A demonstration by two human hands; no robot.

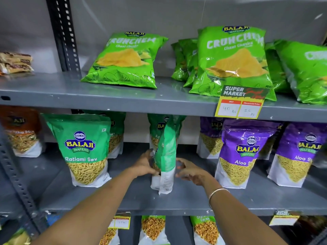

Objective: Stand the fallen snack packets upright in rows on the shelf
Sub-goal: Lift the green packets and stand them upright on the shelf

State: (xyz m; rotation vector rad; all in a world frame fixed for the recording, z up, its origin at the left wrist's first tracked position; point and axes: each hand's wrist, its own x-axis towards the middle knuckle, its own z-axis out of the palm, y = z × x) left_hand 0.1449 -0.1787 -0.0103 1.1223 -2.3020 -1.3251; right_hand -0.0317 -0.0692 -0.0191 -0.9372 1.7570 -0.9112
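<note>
A green Ratlami Sev packet (165, 156) stands on the middle shelf (177, 200), turned edge-on toward me. My left hand (144, 164) grips its left side near the bottom. My right hand (190, 171) hovers just right of it with fingers spread, barely apart from the packet. Another green Ratlami Sev packet (83, 149) stands upright to the left, facing front. A further green packet (159, 126) stands behind the one I hold.
Purple Aloo Sev packets (242, 152) stand upright at the right. Green Crunchem chip bags (127, 59) lean on the upper shelf, with a yellow price tag (240, 105) on its edge. An orange packet (21, 131) stands far left. More packets fill the lower shelf.
</note>
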